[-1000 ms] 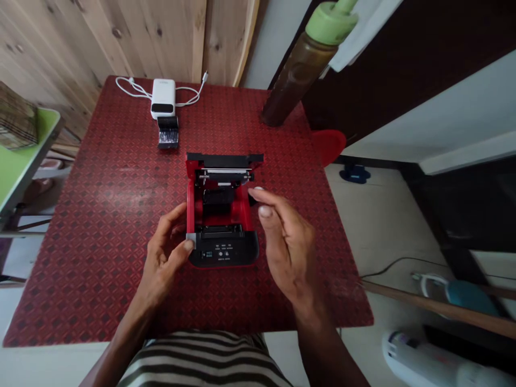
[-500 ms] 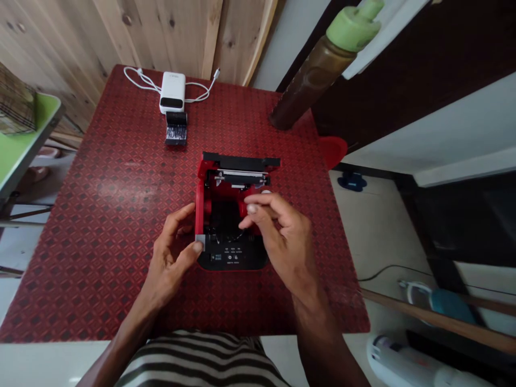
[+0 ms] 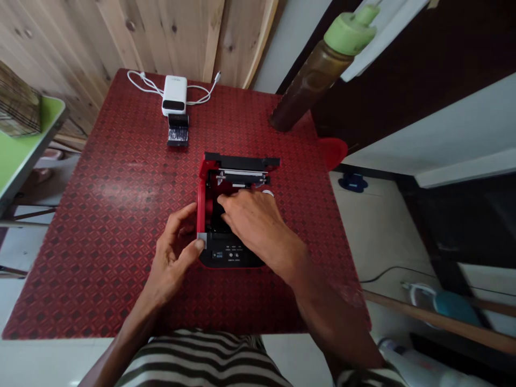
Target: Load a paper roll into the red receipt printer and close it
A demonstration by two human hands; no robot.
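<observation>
A red and black label printer (image 3: 231, 252) sits on the table with its lid (image 3: 242, 162) raised and its inner roller showing. My left hand (image 3: 173, 255) grips the left side, thumb on the front left corner by a grey patch, fingers along the red wall. Reaching over the right side, my right hand (image 3: 252, 223) is down in the dark inner compartment. Its fingers are bent and bunched, the tips pointing left and partly hidden. Whatever they hold, if anything, is out of sight. A white round edge (image 3: 267, 192) shows beside the right hand.
A white power bank (image 3: 174, 95) with a looped white cable lies at the back of the red patterned table (image 3: 121, 258), a black shiny strip (image 3: 178, 130) before it. A brown bottle with a green cap (image 3: 312, 80) stands back right. A green table (image 3: 50, 115) is at left.
My right hand has turned palm down and moved left, deeper into the printer's compartment. My left hand keeps its place on the printer's left side.
</observation>
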